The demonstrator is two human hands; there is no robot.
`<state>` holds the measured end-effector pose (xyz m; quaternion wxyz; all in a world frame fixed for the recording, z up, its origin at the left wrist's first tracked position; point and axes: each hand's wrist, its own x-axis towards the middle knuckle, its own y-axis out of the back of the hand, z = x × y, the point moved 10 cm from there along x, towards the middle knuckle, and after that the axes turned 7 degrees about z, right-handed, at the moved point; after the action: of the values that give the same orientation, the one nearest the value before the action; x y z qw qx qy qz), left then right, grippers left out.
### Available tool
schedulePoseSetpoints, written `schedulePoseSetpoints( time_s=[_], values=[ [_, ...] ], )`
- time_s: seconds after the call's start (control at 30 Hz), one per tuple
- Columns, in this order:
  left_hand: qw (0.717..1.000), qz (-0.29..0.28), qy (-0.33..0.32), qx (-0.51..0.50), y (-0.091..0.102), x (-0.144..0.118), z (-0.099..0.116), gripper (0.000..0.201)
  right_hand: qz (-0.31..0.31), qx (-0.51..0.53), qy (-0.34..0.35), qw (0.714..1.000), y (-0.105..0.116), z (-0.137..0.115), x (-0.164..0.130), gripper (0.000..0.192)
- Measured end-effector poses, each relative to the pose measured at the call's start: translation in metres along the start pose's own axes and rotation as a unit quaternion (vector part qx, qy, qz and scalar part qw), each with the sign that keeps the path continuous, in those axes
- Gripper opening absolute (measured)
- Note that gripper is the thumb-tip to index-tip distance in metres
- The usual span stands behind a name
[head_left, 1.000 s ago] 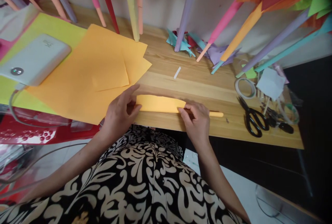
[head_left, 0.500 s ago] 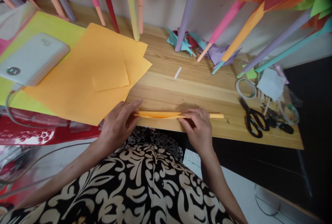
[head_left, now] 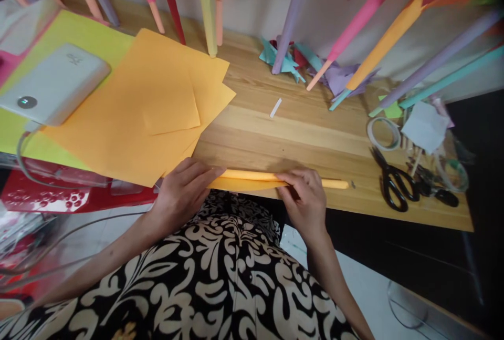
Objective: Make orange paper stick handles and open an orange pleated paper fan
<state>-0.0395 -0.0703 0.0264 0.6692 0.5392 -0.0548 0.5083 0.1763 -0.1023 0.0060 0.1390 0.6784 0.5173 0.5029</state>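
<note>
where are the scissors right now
In the head view, the black scissors lie on the wooden table at far right, just below the tape roll, beyond the right hand.

hands: 2 | scissors: 1 | tape roll: 1 | paper roll: 1 | power bank: 1

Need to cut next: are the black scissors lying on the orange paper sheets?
No, the black scissors lie on bare wood at the table's right end, far from the orange paper sheets.
</note>
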Motion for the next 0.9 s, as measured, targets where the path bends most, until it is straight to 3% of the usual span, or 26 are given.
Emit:
schedulePoseSetpoints(
  time_s=[0.27, 0.47, 0.63, 0.9],
  values=[
    [0.999, -0.018, 0.020, 0.024, -0.003, 0.002, -0.004, 0.025, -0.008, -0.004, -0.006, 1.000, 0.000, -0.002, -0.002, 0.017],
    [0.999, -0.003, 0.028, 0.031, -0.006, 0.011, -0.010, 0.014, -0.020, -0.025, 0.026, 0.999, -0.004, -0.006, 0.006, 0.013],
    [0.999, 0.001, 0.010, 0.031, -0.011, 0.015, -0.013, 0.013, -0.007, -0.042, 0.026, 0.999, -0.005, -0.002, 0.012, 0.010],
    [0.998, 0.022, 0.048, 0.020, -0.003, 0.002, -0.019, 0.019, 0.005, -0.002, 0.016, 1.000, -0.003, -0.005, 0.007, 0.017]
  ],
)
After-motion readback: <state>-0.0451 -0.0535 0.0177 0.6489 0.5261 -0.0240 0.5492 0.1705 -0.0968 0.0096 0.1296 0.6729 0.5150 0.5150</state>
